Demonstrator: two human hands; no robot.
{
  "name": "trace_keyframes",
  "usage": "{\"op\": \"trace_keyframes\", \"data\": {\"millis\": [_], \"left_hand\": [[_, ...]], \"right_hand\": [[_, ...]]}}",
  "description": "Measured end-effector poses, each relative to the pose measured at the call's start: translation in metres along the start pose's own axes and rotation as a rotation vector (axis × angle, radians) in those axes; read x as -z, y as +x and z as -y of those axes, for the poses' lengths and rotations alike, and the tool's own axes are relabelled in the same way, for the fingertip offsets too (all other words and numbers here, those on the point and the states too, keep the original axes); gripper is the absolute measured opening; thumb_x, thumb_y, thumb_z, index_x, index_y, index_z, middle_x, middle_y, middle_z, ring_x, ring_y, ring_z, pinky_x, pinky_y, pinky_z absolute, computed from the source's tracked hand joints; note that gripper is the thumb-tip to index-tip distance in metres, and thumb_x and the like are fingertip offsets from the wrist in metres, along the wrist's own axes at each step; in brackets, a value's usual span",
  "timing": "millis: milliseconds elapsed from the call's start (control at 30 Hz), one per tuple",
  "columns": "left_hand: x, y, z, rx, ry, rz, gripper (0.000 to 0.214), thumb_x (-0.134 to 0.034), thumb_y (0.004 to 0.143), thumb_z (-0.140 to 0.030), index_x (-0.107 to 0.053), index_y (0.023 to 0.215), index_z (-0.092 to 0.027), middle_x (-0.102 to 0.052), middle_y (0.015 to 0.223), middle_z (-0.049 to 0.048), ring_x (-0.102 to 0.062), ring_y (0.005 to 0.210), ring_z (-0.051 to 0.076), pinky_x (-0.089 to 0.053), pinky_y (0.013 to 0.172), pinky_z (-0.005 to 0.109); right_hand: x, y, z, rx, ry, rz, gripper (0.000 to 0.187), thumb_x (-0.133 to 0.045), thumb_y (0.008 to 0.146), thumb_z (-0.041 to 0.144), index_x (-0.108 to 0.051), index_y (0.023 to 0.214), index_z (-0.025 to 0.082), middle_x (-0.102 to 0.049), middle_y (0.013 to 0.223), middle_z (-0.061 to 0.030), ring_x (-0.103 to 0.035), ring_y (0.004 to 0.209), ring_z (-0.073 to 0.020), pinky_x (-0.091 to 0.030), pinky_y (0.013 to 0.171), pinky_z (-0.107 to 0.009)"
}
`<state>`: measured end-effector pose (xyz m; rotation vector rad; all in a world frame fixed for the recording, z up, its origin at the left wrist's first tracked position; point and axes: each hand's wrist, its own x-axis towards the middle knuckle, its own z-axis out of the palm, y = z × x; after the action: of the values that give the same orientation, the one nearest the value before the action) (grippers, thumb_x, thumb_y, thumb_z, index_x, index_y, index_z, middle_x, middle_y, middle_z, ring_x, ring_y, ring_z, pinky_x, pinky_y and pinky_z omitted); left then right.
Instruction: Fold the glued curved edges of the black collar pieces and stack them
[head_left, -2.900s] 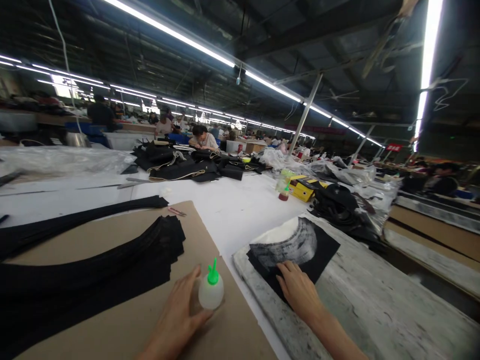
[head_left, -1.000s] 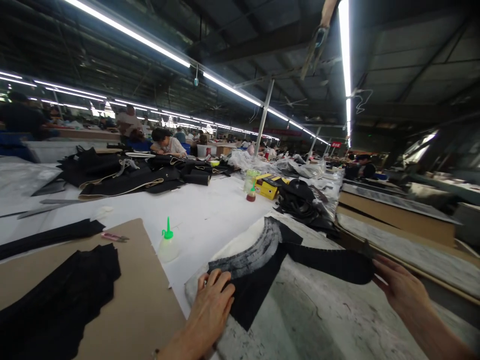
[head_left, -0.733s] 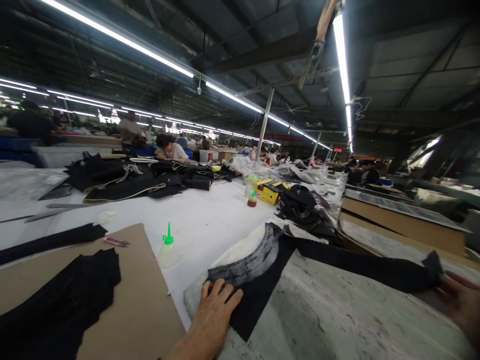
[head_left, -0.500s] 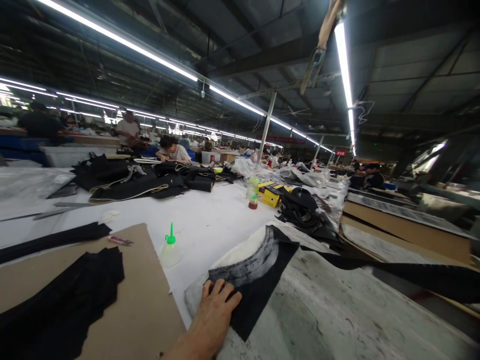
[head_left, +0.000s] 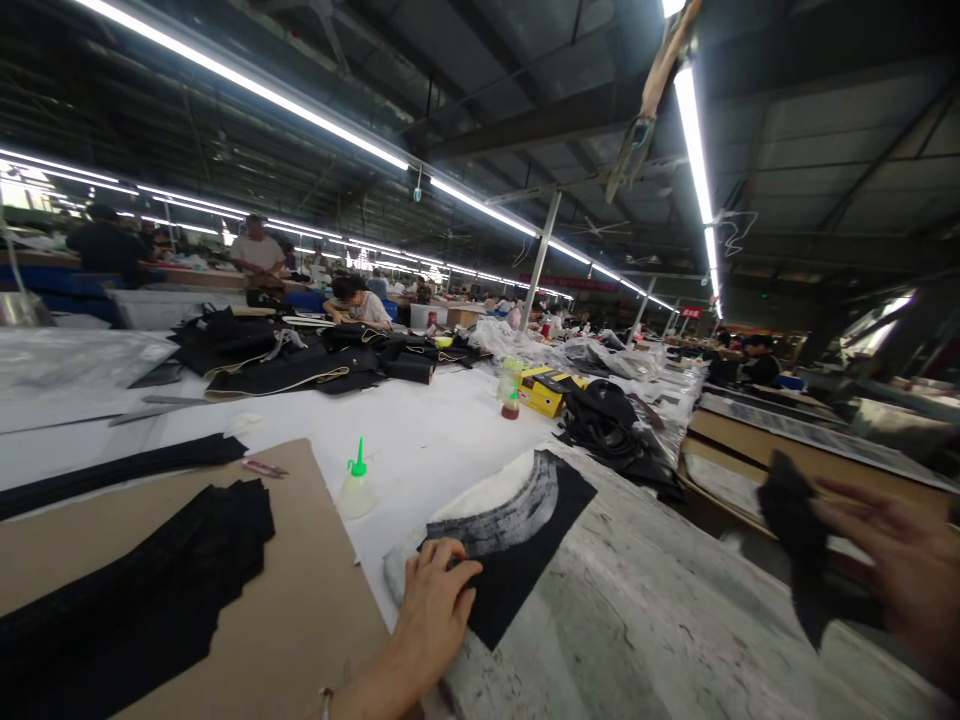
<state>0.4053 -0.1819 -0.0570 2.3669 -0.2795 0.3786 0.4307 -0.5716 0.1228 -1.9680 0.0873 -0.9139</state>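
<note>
I rest the left hand [head_left: 439, 605] on the black cloth sheet [head_left: 517, 575], fingers slightly apart, probably to steady it; the right hand [head_left: 896, 560], blurred, clamps its fingers on a black piece [head_left: 791, 540].

A yellow box [head_left: 541, 396] is sitting right by a little bottle of reddish stuff [head_left: 511, 408], crinkly plastic [head_left: 497, 338] is lying behind, and tube lights [head_left: 694, 140] are glowing overhead.

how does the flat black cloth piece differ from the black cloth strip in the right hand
The flat black cloth piece lies spread on the pale mottled slab; the black cloth strip is held up, drooping. The flat piece shows a curved grey-streaked band; the strip looks plain, though blurred. Both are black.
</note>
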Motion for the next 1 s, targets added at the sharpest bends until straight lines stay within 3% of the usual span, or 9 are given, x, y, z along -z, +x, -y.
{"op": "trace_keyframes", "data": {"millis": [100, 200, 300, 433, 567, 667, 800, 900, 1000], "left_hand": [[0.021, -0.024, -0.014, 0.201, -0.479, 0.12, 0.026, -0.055, 0.088, -0.036, -0.066, 0.106, -0.021, -0.065, 0.101, 0.0075, -0.058, 0.1, 0.025, -0.044, 0.086, 0.038], [0.048, -0.062, -0.019, 0.494, -0.921, 0.165, 0.05, -0.053, 0.083, -0.065, -0.063, 0.1, -0.019, -0.067, 0.093, 0.0075, -0.062, 0.094, 0.024, -0.048, 0.078, 0.033], [0.081, -0.107, -0.013, 0.644, -1.084, 0.058, 0.06, -0.058, 0.075, -0.073, -0.062, 0.099, -0.018, -0.067, 0.098, 0.0086, -0.062, 0.096, 0.024, -0.05, 0.078, 0.033], [0.129, -0.17, 0.002, 0.784, -1.008, -0.099, 0.066, -0.076, 0.062, -0.064, -0.063, 0.111, -0.021, -0.07, 0.105, 0.0087, -0.063, 0.103, 0.03, -0.052, 0.078, 0.036], [0.168, -0.229, 0.014, 0.911, -1.041, -0.297, 0.062, -0.081, 0.059, -0.055, -0.069, 0.107, -0.018, -0.073, 0.1, 0.0091, -0.067, 0.098, 0.031, -0.052, 0.083, 0.038], [0.191, -0.269, 0.023, 0.943, -1.075, -0.392, 0.055, -0.08, 0.062, -0.05, -0.071, 0.103, -0.016, -0.075, 0.095, 0.0087, -0.069, 0.093, 0.028, -0.052, 0.084, 0.035], [0.221, -0.322, 0.042, 1.033, -1.048, -0.476, 0.051, -0.079, 0.063, -0.047, -0.071, 0.103, -0.016, -0.074, 0.1, 0.008, -0.068, 0.094, 0.027, -0.054, 0.082, 0.033], [0.242, -0.357, 0.056, 1.123, -1.034, -0.568, 0.046, -0.079, 0.064, -0.043, -0.071, 0.1, -0.015, -0.075, 0.095, 0.0078, -0.07, 0.087, 0.025, -0.054, 0.078, 0.03], [0.259, -0.382, 0.059, 1.137, -0.983, -0.663, 0.045, -0.08, 0.064, -0.041, -0.07, 0.1, -0.014, -0.075, 0.092, 0.0078, -0.07, 0.08, 0.023, -0.054, 0.075, 0.03]], "right_hand": [[-0.067, -0.056, 0.019, -0.068, 0.155, 0.286, 0.047, -0.07, 0.069, 0.05, -0.062, 0.107, 0.023, -0.064, 0.079, -0.0051, -0.061, 0.066, -0.0191, -0.047, 0.052, -0.03], [-0.133, -0.149, 0.047, 0.009, 0.245, 0.492, 0.041, -0.062, 0.077, 0.05, -0.06, 0.107, 0.023, -0.06, 0.074, -0.0015, -0.059, 0.065, -0.0189, -0.048, 0.052, -0.028], [-0.182, -0.245, 0.08, 0.028, 0.309, 0.673, 0.034, -0.055, 0.085, 0.044, -0.057, 0.112, 0.023, -0.06, 0.079, -0.0024, -0.061, 0.072, -0.019, -0.05, 0.056, -0.026], [-0.221, -0.346, 0.122, 0.098, 0.409, 0.913, 0.033, -0.045, 0.09, 0.033, -0.054, 0.12, 0.023, -0.063, 0.087, -0.0051, -0.063, 0.074, -0.0196, -0.051, 0.059, -0.027], [-0.238, -0.414, 0.159, 0.132, 0.494, 1.079, 0.033, -0.045, 0.087, 0.024, -0.055, 0.118, 0.023, -0.064, 0.09, -0.0054, -0.065, 0.079, -0.0209, -0.053, 0.066, -0.03], [-0.238, -0.445, 0.183, 0.182, 0.546, 1.2, 0.031, -0.044, 0.087, 0.021, -0.055, 0.117, 0.024, -0.064, 0.092, -0.0046, -0.064, 0.082, -0.0201, -0.053, 0.073, -0.032], [-0.228, -0.457, 0.195, 0.423, 0.536, 1.263, 0.033, -0.044, 0.089, 0.016, -0.052, 0.12, 0.025, -0.063, 0.103, -0.0064, -0.062, 0.093, -0.0203, -0.052, 0.082, -0.035], [-0.216, -0.446, 0.176, 0.68, 0.432, 1.226, 0.029, -0.044, 0.09, 0.014, -0.055, 0.115, 0.025, -0.064, 0.105, -0.0079, -0.062, 0.096, -0.0213, -0.052, 0.083, -0.036], [-0.21, -0.423, 0.138, 0.935, 0.29, 1.082, 0.029, -0.05, 0.091, 0.018, -0.056, 0.119, 0.026, -0.065, 0.107, -0.0082, -0.064, 0.097, -0.0227, -0.052, 0.085, -0.036]]}}
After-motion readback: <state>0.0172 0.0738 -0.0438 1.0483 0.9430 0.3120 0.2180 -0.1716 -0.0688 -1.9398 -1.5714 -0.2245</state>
